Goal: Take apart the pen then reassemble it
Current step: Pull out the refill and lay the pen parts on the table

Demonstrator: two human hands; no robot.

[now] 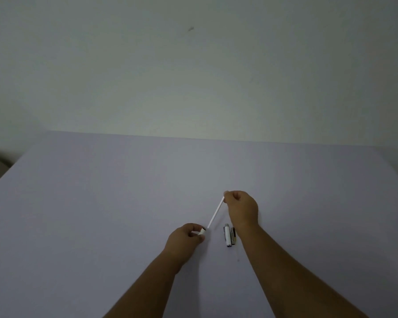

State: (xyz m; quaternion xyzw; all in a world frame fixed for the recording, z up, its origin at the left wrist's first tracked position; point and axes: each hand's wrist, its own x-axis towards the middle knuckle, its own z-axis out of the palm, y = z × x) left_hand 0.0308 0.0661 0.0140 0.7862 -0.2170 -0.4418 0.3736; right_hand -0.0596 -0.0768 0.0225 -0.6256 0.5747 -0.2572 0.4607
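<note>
Left hand (186, 237) grips the barrel (202, 231); right hand (240, 208), raised beyond, pinches the refill (215, 213). Cap (228, 235) lies beside on the counter (101, 191).

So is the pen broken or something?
Nothing looks broken. The pen is just taken apart: the left hand holds the white barrel, the right hand pinches the thin white refill beside its open end, and two more pen pieces lie neatly on the table.
</note>
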